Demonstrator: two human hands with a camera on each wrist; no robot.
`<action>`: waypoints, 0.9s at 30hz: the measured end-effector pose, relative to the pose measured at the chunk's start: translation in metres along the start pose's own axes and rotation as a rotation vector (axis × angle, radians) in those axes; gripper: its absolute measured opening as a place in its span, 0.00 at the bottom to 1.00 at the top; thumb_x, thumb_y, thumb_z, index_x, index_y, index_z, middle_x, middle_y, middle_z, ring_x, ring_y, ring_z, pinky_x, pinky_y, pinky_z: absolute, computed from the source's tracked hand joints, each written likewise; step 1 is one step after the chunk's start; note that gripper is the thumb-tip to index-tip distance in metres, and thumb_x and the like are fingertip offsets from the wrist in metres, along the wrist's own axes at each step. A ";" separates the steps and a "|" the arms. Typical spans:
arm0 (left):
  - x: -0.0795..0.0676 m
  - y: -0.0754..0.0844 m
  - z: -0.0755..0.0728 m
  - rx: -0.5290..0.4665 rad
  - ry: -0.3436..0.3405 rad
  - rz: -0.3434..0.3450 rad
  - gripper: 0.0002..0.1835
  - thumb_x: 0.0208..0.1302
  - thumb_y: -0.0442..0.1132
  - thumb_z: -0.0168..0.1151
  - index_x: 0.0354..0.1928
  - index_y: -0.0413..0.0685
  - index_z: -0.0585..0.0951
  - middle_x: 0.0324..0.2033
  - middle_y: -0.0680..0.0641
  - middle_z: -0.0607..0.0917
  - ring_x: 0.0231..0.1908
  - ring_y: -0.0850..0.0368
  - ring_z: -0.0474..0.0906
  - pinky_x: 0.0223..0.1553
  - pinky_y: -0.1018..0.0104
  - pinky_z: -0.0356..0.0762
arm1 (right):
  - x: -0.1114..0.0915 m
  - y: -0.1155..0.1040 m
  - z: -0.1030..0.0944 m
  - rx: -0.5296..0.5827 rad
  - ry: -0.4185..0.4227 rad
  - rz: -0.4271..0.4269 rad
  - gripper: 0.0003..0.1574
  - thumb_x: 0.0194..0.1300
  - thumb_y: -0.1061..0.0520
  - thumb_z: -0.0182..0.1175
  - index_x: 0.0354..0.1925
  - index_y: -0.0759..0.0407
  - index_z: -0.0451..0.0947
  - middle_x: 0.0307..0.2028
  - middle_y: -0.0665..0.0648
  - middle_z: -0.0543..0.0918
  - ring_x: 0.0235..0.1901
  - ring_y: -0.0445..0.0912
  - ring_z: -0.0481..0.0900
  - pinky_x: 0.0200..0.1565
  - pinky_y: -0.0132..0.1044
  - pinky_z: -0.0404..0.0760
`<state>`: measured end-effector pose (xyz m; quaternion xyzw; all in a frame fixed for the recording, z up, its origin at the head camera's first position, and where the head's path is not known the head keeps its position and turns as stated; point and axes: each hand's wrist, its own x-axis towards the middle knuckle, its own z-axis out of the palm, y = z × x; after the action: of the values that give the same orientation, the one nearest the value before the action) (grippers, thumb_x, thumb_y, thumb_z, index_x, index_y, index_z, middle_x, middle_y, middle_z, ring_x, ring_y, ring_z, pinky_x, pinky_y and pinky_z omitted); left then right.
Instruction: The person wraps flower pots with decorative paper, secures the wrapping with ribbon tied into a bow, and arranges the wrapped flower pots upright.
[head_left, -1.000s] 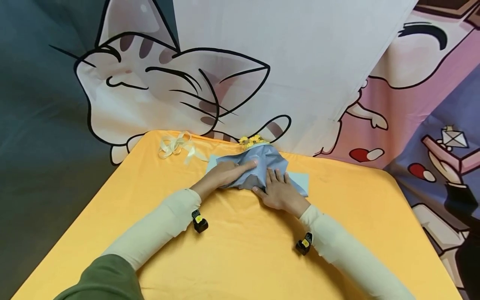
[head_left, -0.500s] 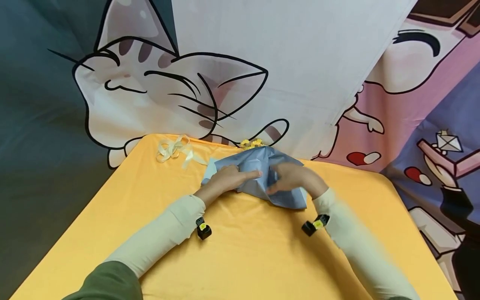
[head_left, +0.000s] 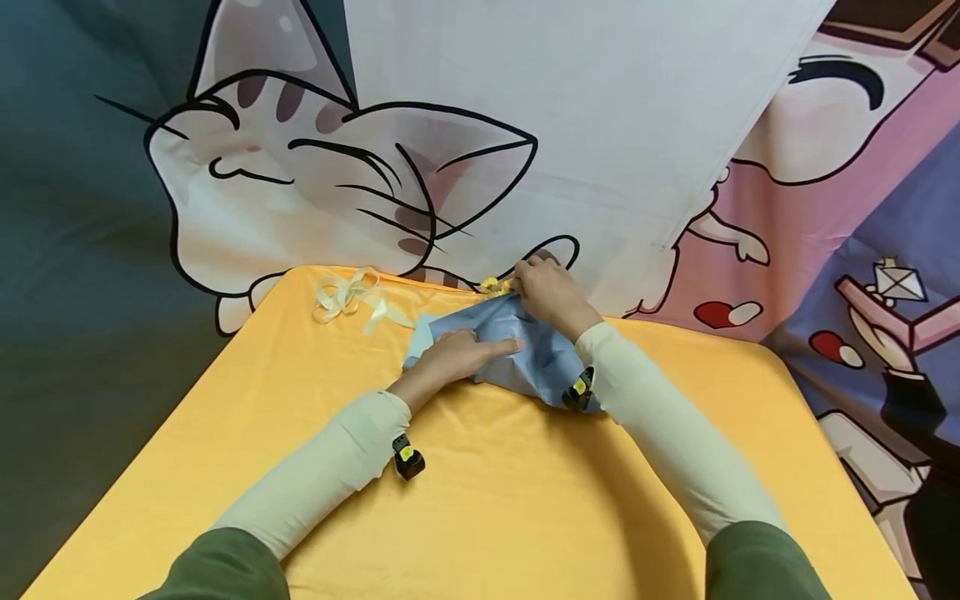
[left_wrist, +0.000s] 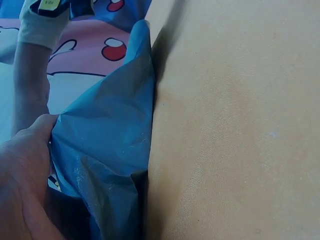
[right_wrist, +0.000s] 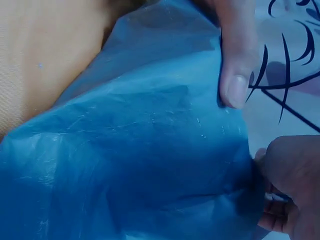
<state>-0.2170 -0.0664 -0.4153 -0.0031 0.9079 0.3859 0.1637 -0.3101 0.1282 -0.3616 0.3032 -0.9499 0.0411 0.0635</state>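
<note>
At the far middle of the yellow table [head_left: 487, 508], my left hand [head_left: 454, 357] clamps the blue paper [head_left: 542, 354], thumb on its near face, fingers hidden; my right hand [head_left: 550, 290] pinches its far edge beside the yellow flowers [head_left: 491, 287]. It looks light, slick and easily creased, so gathered folds should hold best.

I see a creased, faintly glossy blue sheet [head_left: 551, 354] bunched under the left fingers [head_left: 504, 347], its far edge at the right fingers [head_left: 521, 273], just beside small yellow flowers [head_left: 491, 286].
</note>
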 end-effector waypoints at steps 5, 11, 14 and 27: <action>0.002 -0.001 -0.001 -0.005 -0.024 -0.001 0.68 0.58 0.93 0.59 0.80 0.42 0.74 0.44 0.41 0.87 0.36 0.52 0.79 0.41 0.57 0.76 | 0.006 0.003 0.003 0.051 -0.037 0.018 0.14 0.90 0.50 0.59 0.54 0.60 0.82 0.51 0.64 0.85 0.52 0.61 0.83 0.62 0.58 0.83; 0.003 0.000 -0.001 0.020 -0.023 0.014 0.72 0.59 0.92 0.57 0.87 0.40 0.66 0.81 0.35 0.75 0.65 0.42 0.80 0.69 0.44 0.80 | 0.014 0.005 0.005 0.000 -0.037 0.017 0.15 0.91 0.51 0.56 0.52 0.62 0.81 0.46 0.65 0.86 0.47 0.61 0.88 0.52 0.56 0.88; 0.003 0.000 -0.003 0.017 -0.044 0.014 0.72 0.59 0.92 0.57 0.87 0.39 0.66 0.83 0.34 0.73 0.71 0.39 0.79 0.74 0.41 0.78 | 0.019 0.006 0.006 0.077 -0.055 0.057 0.16 0.92 0.53 0.55 0.52 0.64 0.81 0.45 0.66 0.88 0.43 0.59 0.89 0.47 0.54 0.89; -0.001 -0.005 -0.004 -0.032 -0.063 0.026 0.69 0.63 0.90 0.57 0.85 0.36 0.68 0.83 0.33 0.72 0.81 0.34 0.72 0.82 0.37 0.71 | 0.028 0.039 0.025 0.183 0.061 0.084 0.18 0.91 0.45 0.56 0.56 0.59 0.78 0.47 0.62 0.88 0.45 0.58 0.89 0.52 0.55 0.87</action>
<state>-0.2160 -0.0726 -0.4161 0.0183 0.8960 0.4023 0.1873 -0.3579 0.1407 -0.3842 0.2662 -0.9517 0.1397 0.0624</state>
